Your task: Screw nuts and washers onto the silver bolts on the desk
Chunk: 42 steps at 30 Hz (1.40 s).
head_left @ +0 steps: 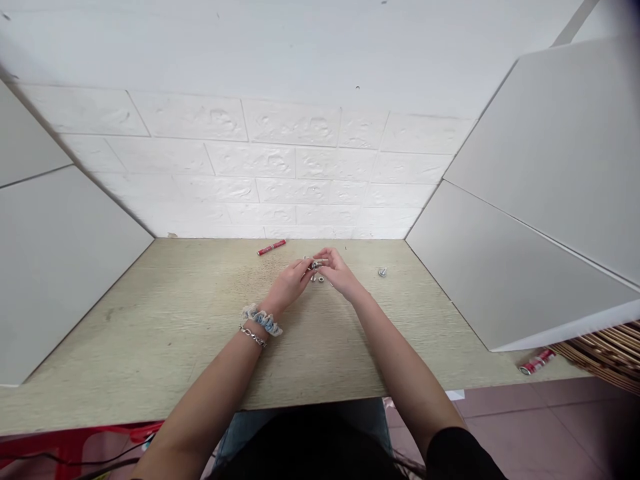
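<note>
My left hand (289, 285) and my right hand (341, 273) meet over the middle of the table (200, 320). The fingers of both are closed around a small silver and dark metal part (315, 265), which they partly hide, so its exact kind is unclear. Just below the fingertips lie a few tiny metal pieces, among them a ring-shaped one that looks like a nut (321, 279). Farther right on the wood rests a silver piece like a short bolt with a wide head (383, 272), touched by neither hand.
A red pen-like tube (271, 247) lies near the white brick-patterned wall (275, 160). Grey-white panels stand at the left (75, 267) and right (540, 247). By the right front edge are another red cylinder (537, 361) and a woven basket-like object (605, 353).
</note>
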Each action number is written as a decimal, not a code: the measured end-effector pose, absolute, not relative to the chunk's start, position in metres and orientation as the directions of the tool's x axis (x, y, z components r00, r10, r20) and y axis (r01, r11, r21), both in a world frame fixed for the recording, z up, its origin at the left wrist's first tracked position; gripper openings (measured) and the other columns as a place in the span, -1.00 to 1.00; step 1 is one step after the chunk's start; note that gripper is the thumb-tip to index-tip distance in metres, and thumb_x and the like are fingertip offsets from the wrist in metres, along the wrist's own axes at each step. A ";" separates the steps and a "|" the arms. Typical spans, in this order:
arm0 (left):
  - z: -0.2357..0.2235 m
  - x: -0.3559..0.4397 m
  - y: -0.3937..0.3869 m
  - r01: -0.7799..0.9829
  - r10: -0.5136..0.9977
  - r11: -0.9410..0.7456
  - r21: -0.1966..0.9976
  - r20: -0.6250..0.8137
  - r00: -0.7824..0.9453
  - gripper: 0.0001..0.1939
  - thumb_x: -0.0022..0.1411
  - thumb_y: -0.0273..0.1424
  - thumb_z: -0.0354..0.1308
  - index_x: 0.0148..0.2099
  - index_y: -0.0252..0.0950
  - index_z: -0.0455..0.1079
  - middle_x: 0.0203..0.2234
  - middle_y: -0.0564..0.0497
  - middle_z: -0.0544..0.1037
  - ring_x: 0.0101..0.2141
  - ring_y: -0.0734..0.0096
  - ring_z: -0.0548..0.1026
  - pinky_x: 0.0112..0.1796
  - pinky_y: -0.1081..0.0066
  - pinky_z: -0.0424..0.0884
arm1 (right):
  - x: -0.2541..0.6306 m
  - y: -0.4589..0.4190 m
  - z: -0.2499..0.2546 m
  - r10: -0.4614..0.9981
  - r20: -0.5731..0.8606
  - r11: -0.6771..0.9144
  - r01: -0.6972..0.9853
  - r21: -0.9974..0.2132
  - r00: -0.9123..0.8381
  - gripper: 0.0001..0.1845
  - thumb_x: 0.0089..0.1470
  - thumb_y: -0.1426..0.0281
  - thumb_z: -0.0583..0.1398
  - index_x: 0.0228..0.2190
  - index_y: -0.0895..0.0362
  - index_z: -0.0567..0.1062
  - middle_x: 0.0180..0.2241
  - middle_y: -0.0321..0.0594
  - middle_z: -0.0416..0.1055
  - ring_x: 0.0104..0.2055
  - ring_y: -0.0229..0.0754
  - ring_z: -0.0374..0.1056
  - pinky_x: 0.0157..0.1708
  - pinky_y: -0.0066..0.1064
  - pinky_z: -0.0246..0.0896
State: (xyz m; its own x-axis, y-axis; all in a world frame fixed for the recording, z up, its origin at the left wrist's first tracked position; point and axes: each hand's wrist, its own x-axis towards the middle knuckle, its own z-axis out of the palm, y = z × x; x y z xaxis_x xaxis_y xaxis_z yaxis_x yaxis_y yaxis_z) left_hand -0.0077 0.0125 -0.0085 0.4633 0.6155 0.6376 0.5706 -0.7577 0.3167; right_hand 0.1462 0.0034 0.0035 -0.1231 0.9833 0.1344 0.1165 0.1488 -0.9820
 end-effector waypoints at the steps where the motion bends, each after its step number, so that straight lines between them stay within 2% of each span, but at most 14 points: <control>1: -0.009 -0.008 0.013 0.571 0.622 -0.754 0.324 0.632 0.463 -0.77 0.25 -0.36 -0.07 -0.08 -0.31 0.27 -0.32 -0.07 0.46 -0.31 0.40 0.43 -0.29 0.41 0.38 | 0.146 0.003 0.005 0.987 0.136 0.145 0.106 -0.984 -0.091 -0.60 -0.13 0.34 0.15 -0.18 0.02 0.23 -0.13 -0.25 0.29 -0.17 -0.26 0.24 -0.24 -0.40 0.14; 4: -0.010 -0.007 0.013 0.572 0.632 -0.749 0.335 0.624 0.461 -0.76 0.26 -0.36 -0.08 -0.08 -0.31 0.28 -0.30 -0.07 0.46 -0.30 0.40 0.43 -0.28 0.40 0.38 | 0.145 0.000 0.006 0.991 0.133 0.134 0.176 -0.975 -0.019 -0.69 -0.06 0.19 0.10 -0.26 0.07 0.31 -0.21 -0.25 0.32 -0.17 -0.23 0.22 -0.21 -0.38 0.11; 8: -0.008 -0.005 0.010 0.544 0.611 -0.769 0.335 0.634 0.474 -0.76 0.26 -0.36 -0.08 -0.06 -0.31 0.27 -0.28 -0.08 0.46 -0.28 0.40 0.43 -0.24 0.39 0.37 | 0.145 0.001 0.003 0.996 0.077 0.087 0.276 -0.957 -0.049 -0.53 0.00 0.02 -0.05 -0.52 0.15 0.35 -0.49 -0.28 0.31 -0.36 -0.24 0.22 -0.29 -0.38 0.08; 11: -0.006 -0.005 0.009 0.524 0.610 -0.775 0.354 0.635 0.474 -0.78 0.26 -0.38 -0.08 -0.08 -0.30 0.27 -0.31 -0.06 0.46 -0.29 0.42 0.43 -0.25 0.41 0.37 | 0.145 0.004 0.000 0.989 0.097 0.122 0.248 -0.961 -0.110 -0.58 0.00 0.06 -0.02 -0.54 0.15 0.35 -0.52 -0.30 0.29 -0.41 -0.26 0.21 -0.34 -0.40 0.07; 15: -0.005 -0.005 0.010 0.526 0.604 -0.775 0.349 0.654 0.455 -0.77 0.27 -0.37 -0.09 -0.06 -0.30 0.25 -0.29 -0.05 0.45 -0.26 0.43 0.42 -0.24 0.42 0.37 | 0.143 0.005 0.002 0.983 0.136 0.139 0.015 -0.990 -0.126 -0.82 -0.13 0.29 0.12 -0.41 0.09 0.29 -0.39 -0.34 0.31 -0.34 -0.29 0.23 -0.36 -0.45 0.11; 18: -0.006 -0.005 0.010 0.542 0.594 -0.776 0.322 0.662 0.457 -0.75 0.26 -0.37 -0.08 -0.03 -0.29 0.23 -0.28 -0.05 0.45 -0.28 0.43 0.42 -0.26 0.43 0.37 | 0.143 0.003 0.005 0.986 0.148 0.141 -0.085 -0.986 -0.072 -0.72 -0.18 0.35 0.14 -0.32 0.04 0.24 -0.27 -0.34 0.33 -0.25 -0.28 0.24 -0.34 -0.46 0.13; 20: -0.006 -0.005 0.009 0.548 0.591 -0.777 0.309 0.658 0.466 -0.76 0.26 -0.37 -0.08 -0.05 -0.30 0.25 -0.30 -0.05 0.45 -0.30 0.43 0.43 -0.28 0.42 0.38 | 0.144 0.002 0.006 0.990 0.139 0.139 -0.003 -0.990 0.003 -0.77 -0.09 0.23 0.09 -0.35 0.06 0.28 -0.30 -0.32 0.34 -0.27 -0.27 0.24 -0.33 -0.44 0.12; 24: -0.005 -0.003 0.006 0.545 0.586 -0.781 0.304 0.658 0.473 -0.77 0.26 -0.38 -0.09 -0.07 -0.31 0.26 -0.31 -0.07 0.46 -0.31 0.42 0.43 -0.29 0.41 0.38 | 0.146 0.002 0.003 0.996 0.085 0.080 0.236 -0.969 0.011 -0.49 -0.03 -0.03 -0.04 -0.61 0.14 0.32 -0.57 -0.28 0.31 -0.45 -0.26 0.22 -0.40 -0.41 0.06; 27: -0.005 -0.003 0.006 0.540 0.588 -0.783 0.309 0.652 0.479 -0.76 0.26 -0.40 -0.10 -0.04 -0.31 0.25 -0.31 -0.07 0.45 -0.30 0.42 0.43 -0.27 0.41 0.38 | 0.146 0.004 -0.001 0.996 0.051 0.068 0.263 -0.962 -0.068 -0.43 -0.04 -0.06 -0.04 -0.73 0.15 0.26 -0.67 -0.28 0.26 -0.52 -0.28 0.20 -0.41 -0.41 0.04; 30: -0.005 -0.004 0.007 0.544 0.604 -0.772 0.329 0.645 0.468 -0.77 0.26 -0.40 -0.09 -0.07 -0.30 0.26 -0.31 -0.06 0.45 -0.29 0.42 0.42 -0.25 0.40 0.38 | 0.146 0.005 -0.002 0.989 0.046 0.068 0.159 -0.985 -0.138 -0.53 -0.03 0.02 0.00 -0.65 0.15 0.31 -0.60 -0.30 0.29 -0.48 -0.29 0.22 -0.40 -0.43 0.07; 33: -0.006 -0.006 0.010 0.557 0.631 -0.750 0.357 0.640 0.440 -0.78 0.26 -0.37 -0.09 -0.09 -0.29 0.26 -0.31 -0.05 0.45 -0.28 0.41 0.42 -0.26 0.40 0.38 | 0.145 0.006 0.000 0.983 0.081 0.084 0.012 -0.996 -0.164 -0.78 -0.11 0.22 0.13 -0.45 0.11 0.32 -0.42 -0.33 0.34 -0.39 -0.31 0.25 -0.39 -0.46 0.09; 36: -0.007 -0.006 0.011 0.555 0.629 -0.751 0.357 0.643 0.437 -0.76 0.26 -0.37 -0.09 -0.05 -0.29 0.25 -0.30 -0.06 0.45 -0.28 0.41 0.42 -0.27 0.40 0.38 | 0.144 0.004 0.004 0.988 0.108 0.100 -0.072 -0.992 -0.107 -0.72 -0.19 0.35 0.16 -0.33 0.05 0.27 -0.28 -0.35 0.34 -0.28 -0.29 0.26 -0.37 -0.48 0.11; 39: -0.008 -0.005 0.010 0.560 0.613 -0.760 0.331 0.651 0.448 -0.75 0.26 -0.37 -0.09 -0.04 -0.29 0.24 -0.28 -0.06 0.45 -0.27 0.41 0.42 -0.25 0.39 0.38 | 0.144 0.000 0.008 0.997 0.081 0.081 0.028 -0.996 -0.017 -0.77 -0.09 0.22 0.10 -0.37 0.07 0.30 -0.29 -0.32 0.35 -0.27 -0.27 0.26 -0.33 -0.45 0.11; 42: -0.007 -0.004 0.008 0.551 0.607 -0.769 0.322 0.637 0.474 -0.76 0.27 -0.38 -0.10 -0.05 -0.30 0.24 -0.31 -0.06 0.45 -0.29 0.41 0.42 -0.26 0.39 0.38 | 0.143 0.000 0.006 0.999 0.027 0.032 0.168 -0.985 -0.028 -0.56 -0.03 0.01 -0.01 -0.53 0.13 0.34 -0.47 -0.26 0.36 -0.39 -0.26 0.26 -0.35 -0.41 0.10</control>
State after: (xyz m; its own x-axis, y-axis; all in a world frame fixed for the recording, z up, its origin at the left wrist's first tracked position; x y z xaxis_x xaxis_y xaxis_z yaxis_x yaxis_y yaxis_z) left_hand -0.0036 0.0078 -0.0070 0.4744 0.6071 0.6375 0.5513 -0.7694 0.3225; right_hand 0.1434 -0.0002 0.0061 -0.0282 0.9992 0.0274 0.1678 0.0318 -0.9853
